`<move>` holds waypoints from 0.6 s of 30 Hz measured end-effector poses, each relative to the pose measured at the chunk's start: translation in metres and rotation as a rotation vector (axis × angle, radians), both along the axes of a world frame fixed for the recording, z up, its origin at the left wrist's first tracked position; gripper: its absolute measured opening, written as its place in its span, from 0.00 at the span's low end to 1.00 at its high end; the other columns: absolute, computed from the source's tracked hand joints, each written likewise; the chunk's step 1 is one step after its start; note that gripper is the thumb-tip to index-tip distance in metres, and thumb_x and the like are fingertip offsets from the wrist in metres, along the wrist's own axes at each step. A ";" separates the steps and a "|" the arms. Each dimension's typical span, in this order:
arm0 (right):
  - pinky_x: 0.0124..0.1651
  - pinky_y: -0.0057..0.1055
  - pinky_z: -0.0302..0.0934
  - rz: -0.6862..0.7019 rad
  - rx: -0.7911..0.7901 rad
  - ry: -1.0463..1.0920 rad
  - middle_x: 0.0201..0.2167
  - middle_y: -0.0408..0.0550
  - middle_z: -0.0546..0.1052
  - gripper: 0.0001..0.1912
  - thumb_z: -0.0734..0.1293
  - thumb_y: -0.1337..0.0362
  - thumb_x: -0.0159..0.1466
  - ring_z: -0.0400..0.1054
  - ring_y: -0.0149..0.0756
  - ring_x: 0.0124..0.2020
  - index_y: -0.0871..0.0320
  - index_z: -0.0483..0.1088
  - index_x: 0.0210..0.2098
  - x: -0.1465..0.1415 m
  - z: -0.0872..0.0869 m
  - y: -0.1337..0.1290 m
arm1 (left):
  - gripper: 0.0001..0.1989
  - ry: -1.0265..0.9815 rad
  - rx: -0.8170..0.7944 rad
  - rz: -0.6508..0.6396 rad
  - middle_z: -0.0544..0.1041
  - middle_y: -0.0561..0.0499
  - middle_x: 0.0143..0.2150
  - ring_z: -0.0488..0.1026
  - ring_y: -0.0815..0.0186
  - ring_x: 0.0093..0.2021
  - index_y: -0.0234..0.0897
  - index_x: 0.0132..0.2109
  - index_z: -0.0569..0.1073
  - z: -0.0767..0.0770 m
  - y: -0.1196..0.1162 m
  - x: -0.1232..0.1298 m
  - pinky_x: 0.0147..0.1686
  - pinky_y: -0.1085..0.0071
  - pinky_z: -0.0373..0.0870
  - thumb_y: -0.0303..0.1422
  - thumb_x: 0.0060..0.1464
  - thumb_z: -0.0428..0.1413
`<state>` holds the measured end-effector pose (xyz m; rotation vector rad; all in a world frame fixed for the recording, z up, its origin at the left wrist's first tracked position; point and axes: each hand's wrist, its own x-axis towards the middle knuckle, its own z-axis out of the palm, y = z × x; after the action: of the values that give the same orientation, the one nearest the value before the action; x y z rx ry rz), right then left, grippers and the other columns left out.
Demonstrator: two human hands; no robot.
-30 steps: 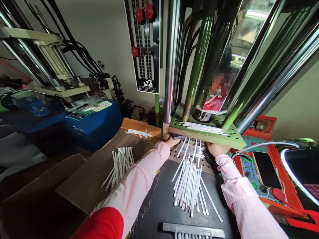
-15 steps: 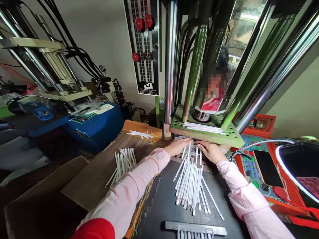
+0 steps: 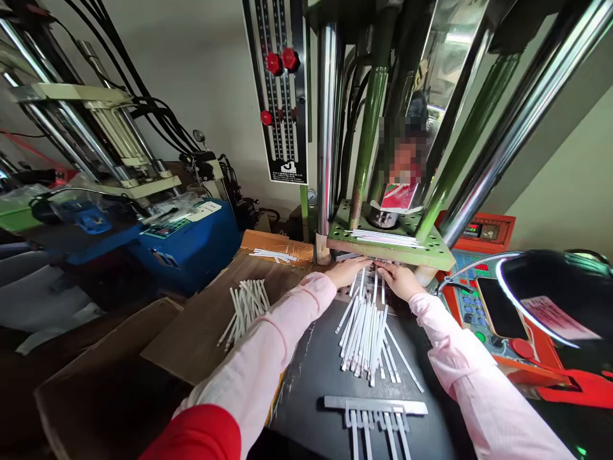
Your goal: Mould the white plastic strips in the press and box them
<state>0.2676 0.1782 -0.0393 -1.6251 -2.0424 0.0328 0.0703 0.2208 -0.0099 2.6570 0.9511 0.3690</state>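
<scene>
Both of my hands reach under the front edge of the green press plate [image 3: 335, 241]. My left hand [image 3: 348, 272] has its fingertips by the upper ends of some white strips; what they touch is hidden. Opposite it, my right hand [image 3: 398, 280] is bent at the fingers beside the strip ends, and its grip is too small to make out. Below the hands a fanned pile of white strips [image 3: 366, 338] lies on the black surface [image 3: 311, 409]. Nearer to me lies a metal bar [image 3: 376, 405] with a toothed holder and several strips.
More strips [image 3: 249, 306] lie on the brown board at left, and others on the orange cardboard [image 3: 292, 248]. An orange control box with a phone [image 3: 502, 308] and a ring lamp stand at right. Chrome columns [image 3: 328, 128] rise behind the hands.
The whole view has shifted, showing more of the bar and its strips at the bottom. My hands stay at the press, with the right hand's fingers slightly closer to the left hand.
</scene>
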 end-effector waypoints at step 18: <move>0.64 0.63 0.53 -0.133 -0.063 -0.252 0.73 0.53 0.53 0.38 0.61 0.66 0.66 0.55 0.63 0.68 0.46 0.46 0.74 0.020 -0.076 -0.355 | 0.38 0.219 0.117 0.359 0.59 0.47 0.72 0.56 0.55 0.72 0.46 0.71 0.57 -0.063 -0.282 -0.197 0.72 0.46 0.35 0.22 0.57 0.57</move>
<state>0.2878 -0.1771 -0.1150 -1.8820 -2.1295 -0.1651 -0.1272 -0.0612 -0.0730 2.6647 1.5269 0.2160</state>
